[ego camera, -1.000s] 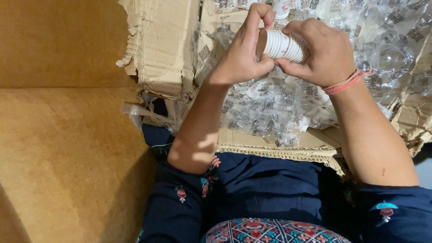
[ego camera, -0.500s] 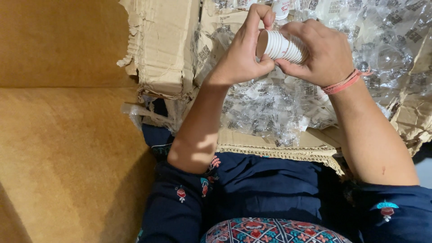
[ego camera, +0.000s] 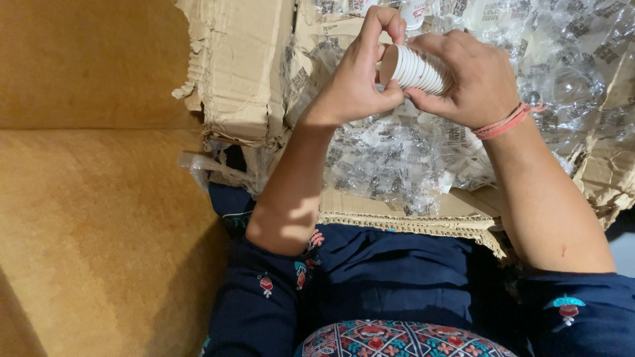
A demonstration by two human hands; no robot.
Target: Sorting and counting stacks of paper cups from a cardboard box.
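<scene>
A short stack of white paper cups (ego camera: pixel 413 69) lies on its side between my two hands, its open brown end facing left. My right hand (ego camera: pixel 469 76) wraps around the stack from the right; a pink band circles that wrist. My left hand (ego camera: pixel 357 73) pinches the rim of the end cup with thumb and fingers. Both hands hover over an open, torn cardboard box (ego camera: pixel 245 73) lined with crinkled clear plastic (ego camera: pixel 403 158).
The box rests on my lap, over dark blue clothing with a patterned hem (ego camera: pixel 397 337). A mustard-yellow cushion surface (ego camera: pixel 99 218) fills the left. More white cups (ego camera: pixel 413 12) show at the box's far edge. A loose strip of plastic (ego camera: pixel 198 165) hangs at the box's left corner.
</scene>
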